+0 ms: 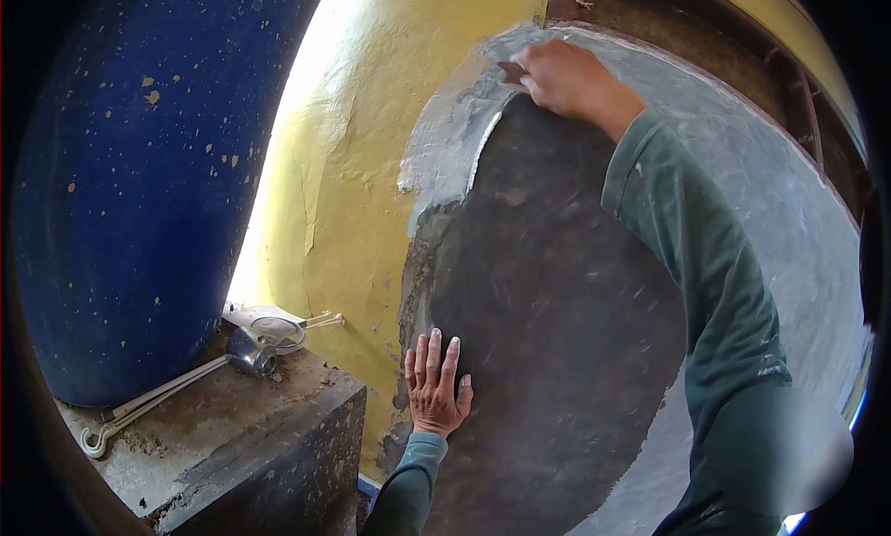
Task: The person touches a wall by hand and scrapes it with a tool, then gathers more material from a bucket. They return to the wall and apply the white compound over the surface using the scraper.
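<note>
My left hand (434, 387) lies flat against the dark grey plaster (557, 276) of the wall, fingers stretched upward and slightly apart, holding nothing. Higher up, my right hand (566, 79) is closed around a small flat reddish-brown scraper (511, 75), partly hidden by the fingers and a little blurred. The scraper is at a strip of pale grey putty (445, 146) along the border between the dark plaster and the yellow wall (357, 179). Lighter grey coating (742, 155) covers the wall to the right, behind my right sleeve.
A large blue drum (139, 183) with paint flecks stands on a concrete ledge (269, 415) at left. On that ledge lie a metal fitting (251, 350) and a white hooked rod (162, 395). A brown frame (733, 25) runs above the grey wall.
</note>
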`<state>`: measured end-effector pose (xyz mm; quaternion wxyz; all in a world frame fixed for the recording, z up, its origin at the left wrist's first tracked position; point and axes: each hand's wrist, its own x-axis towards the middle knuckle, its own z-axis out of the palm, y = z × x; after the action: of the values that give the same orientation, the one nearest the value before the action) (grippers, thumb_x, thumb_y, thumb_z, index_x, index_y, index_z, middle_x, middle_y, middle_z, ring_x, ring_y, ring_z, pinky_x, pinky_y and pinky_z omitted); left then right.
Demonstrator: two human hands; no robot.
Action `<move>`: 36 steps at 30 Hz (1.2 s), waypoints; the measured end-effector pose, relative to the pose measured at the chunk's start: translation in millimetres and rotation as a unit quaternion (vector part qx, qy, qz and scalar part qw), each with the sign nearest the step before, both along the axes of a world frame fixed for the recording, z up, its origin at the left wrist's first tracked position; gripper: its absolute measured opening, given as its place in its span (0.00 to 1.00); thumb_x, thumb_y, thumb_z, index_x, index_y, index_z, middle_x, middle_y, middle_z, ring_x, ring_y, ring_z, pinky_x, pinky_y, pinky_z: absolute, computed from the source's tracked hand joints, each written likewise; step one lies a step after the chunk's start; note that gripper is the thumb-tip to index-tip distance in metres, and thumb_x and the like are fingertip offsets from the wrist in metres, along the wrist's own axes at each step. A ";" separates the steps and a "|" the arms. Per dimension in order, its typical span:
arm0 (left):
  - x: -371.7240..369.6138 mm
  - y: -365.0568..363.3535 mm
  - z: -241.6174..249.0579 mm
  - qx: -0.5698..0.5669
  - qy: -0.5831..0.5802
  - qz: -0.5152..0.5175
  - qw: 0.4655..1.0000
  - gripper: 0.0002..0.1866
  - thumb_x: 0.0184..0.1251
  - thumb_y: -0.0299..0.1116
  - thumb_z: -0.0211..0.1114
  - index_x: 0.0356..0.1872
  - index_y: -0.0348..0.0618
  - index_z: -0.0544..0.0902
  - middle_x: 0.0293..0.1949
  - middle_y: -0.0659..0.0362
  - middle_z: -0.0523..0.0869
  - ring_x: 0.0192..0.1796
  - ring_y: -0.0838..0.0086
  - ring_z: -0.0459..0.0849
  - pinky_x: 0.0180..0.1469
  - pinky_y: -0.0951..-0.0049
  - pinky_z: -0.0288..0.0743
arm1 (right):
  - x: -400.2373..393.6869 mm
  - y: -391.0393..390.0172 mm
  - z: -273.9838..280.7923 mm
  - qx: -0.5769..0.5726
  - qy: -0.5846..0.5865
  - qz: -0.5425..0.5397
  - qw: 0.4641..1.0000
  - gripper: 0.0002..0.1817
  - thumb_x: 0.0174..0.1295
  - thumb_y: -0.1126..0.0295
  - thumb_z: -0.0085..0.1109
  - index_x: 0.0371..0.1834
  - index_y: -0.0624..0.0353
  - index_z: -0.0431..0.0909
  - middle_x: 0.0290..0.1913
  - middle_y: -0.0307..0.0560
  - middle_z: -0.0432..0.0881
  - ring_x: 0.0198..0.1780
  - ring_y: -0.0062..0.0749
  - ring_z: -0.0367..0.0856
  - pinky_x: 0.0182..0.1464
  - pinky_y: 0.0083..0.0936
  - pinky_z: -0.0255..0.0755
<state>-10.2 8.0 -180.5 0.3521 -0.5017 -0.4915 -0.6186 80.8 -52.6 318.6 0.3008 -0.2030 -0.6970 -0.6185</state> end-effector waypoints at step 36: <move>-1.7 -1.7 -1.5 0.006 0.007 -0.010 1.000 0.33 0.77 0.46 0.55 0.80 0.46 0.71 0.83 0.46 0.65 0.85 0.46 0.60 0.85 0.45 0.47 | -131.3 26.7 -79.8 0.052 -0.182 0.064 0.980 0.08 0.73 0.67 0.60 0.47 0.54 0.88 0.40 0.49 0.90 0.44 0.40 0.93 0.46 0.37 0.87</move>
<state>-11.9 6.3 -182.0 0.3521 -0.5091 -0.4803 -0.6214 -50.5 -25.9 238.8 0.2181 -0.0264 -0.7187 -0.6597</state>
